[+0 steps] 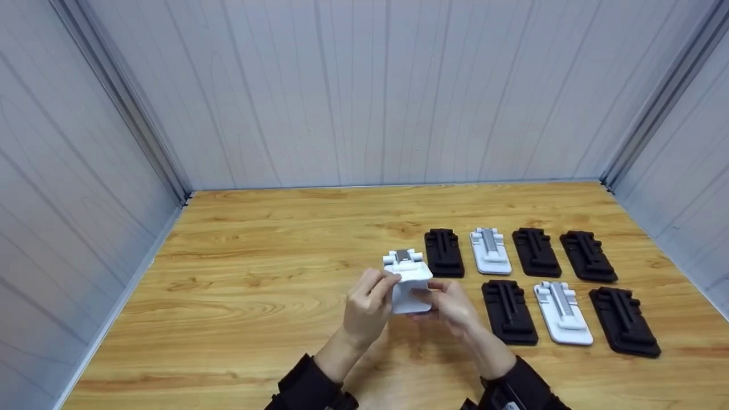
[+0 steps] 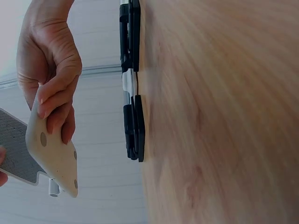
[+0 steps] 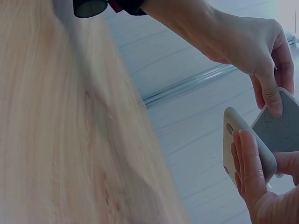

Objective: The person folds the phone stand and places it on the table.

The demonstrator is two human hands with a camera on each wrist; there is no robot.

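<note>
A white folding phone stand (image 1: 411,302) is held up over the wooden table, partly unfolded, its hinged plate tilted away from its base. My left hand (image 1: 366,307) pinches the edge of that plate, thumb on one face; the plate's grey pad (image 3: 280,126) shows in the right wrist view. Around the base, my right hand (image 1: 453,307) grips with the thumb on the inner side and the fingers underneath. Round feet dot the underside of the base (image 2: 56,154) in the left wrist view. Only the left hand's fingertips (image 2: 2,165) appear there, at the left edge.
To the right, folded phone stands lie in two rows on the wooden table (image 1: 256,285). Several are black, such as the nearest black stand (image 1: 508,313); two are white, a back one (image 1: 491,253) and a front one (image 1: 564,313). Pale panel walls (image 1: 364,102) enclose the back and sides.
</note>
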